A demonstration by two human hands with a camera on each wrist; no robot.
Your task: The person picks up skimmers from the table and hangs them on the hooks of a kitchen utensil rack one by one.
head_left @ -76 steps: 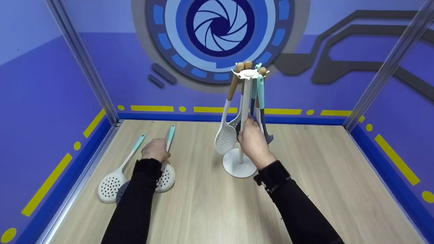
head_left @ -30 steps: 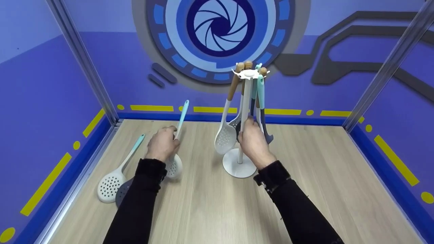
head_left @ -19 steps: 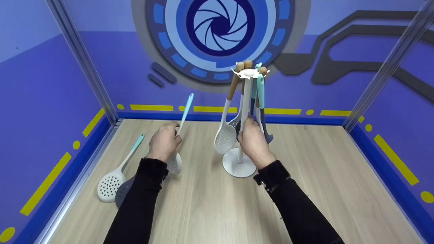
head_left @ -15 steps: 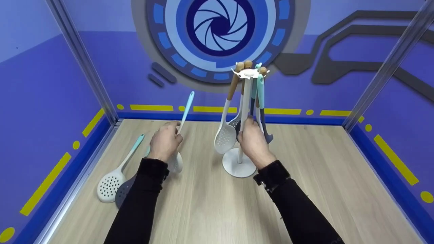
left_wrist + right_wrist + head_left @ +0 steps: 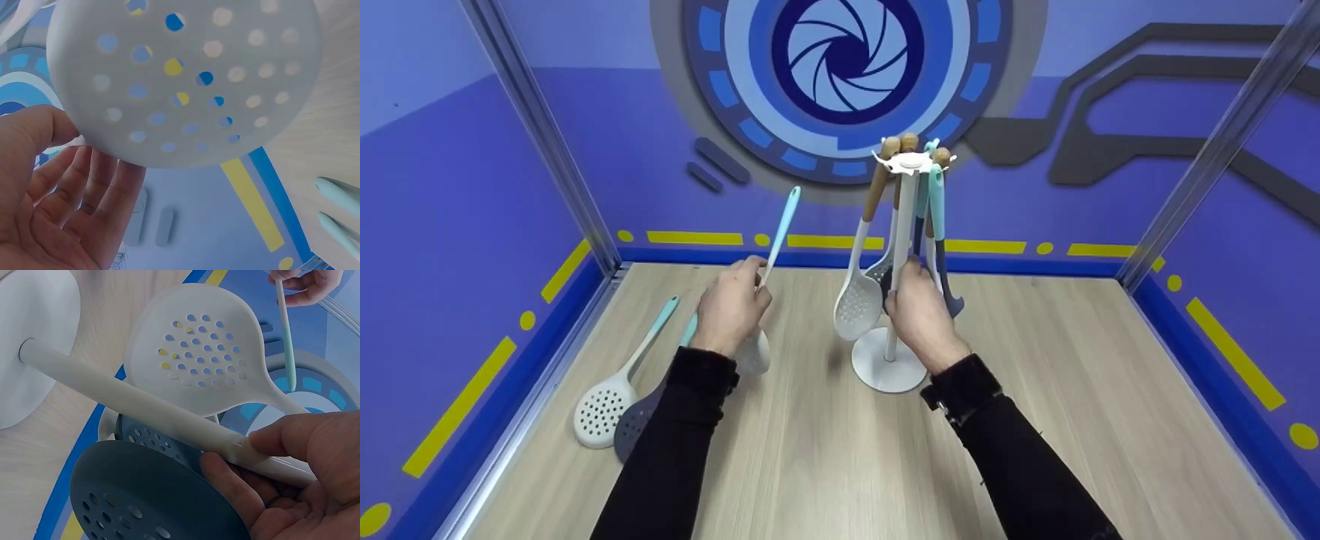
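Note:
My left hand [image 5: 729, 307] pinches a white slotted skimmer with a mint handle [image 5: 785, 225], raised over the table's left part, handle tip up. In the left wrist view its perforated head [image 5: 185, 84] covers much of the picture, above the thumb and fingers of my left hand [image 5: 73, 185]. My right hand [image 5: 921, 313] grips the white pole [image 5: 905, 225] of a utensil stand; the right wrist view shows the thumb and fingers of my right hand [image 5: 298, 478] round that pole [image 5: 135, 402]. Several utensils with brown or mint handles hang from the stand's top ring [image 5: 911, 163].
On the table [image 5: 825, 465] at the left lie a white slotted turner [image 5: 604, 412] and a dark one [image 5: 634, 424], partly under my left sleeve. The round stand base [image 5: 877, 367] sits at centre. Patterned walls with metal corner posts enclose the table.
My left hand has lifted the white skimmer off the table and moved it right and toward the back, its handle tip now higher. My right hand has stayed on the pole.

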